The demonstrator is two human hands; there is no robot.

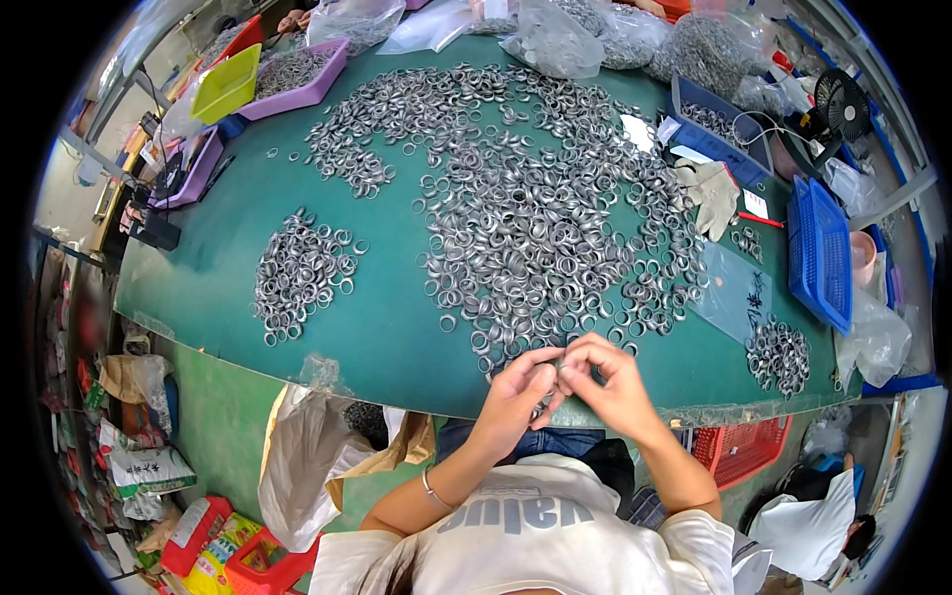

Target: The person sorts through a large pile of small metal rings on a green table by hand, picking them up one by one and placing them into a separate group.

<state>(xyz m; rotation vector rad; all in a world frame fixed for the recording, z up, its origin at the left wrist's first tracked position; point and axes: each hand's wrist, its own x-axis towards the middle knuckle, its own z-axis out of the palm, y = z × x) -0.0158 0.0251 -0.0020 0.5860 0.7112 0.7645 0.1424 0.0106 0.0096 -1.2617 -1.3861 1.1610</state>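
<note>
At the near edge of the green table [387,342] my two hands are brought together. My left hand [518,395] is closed around some grey metal rings, a few of which show between its fingers. My right hand [607,382] pinches at the same spot, its thumb and forefinger against a ring; how many rings lie in the hands is hidden. Just beyond the fingers spreads a large heap of grey metal rings [535,218]. A smaller pile of rings [302,273] lies to the left, and another small pile [778,357] lies to the right.
Purple trays [315,89], a yellow-green tray [226,84] and bags of rings [709,50] line the far side. On the right are a blue bin [719,139], blue baskets [821,253], work gloves [712,193] and a fan [841,104]. An open sack [297,446] stands below the front edge.
</note>
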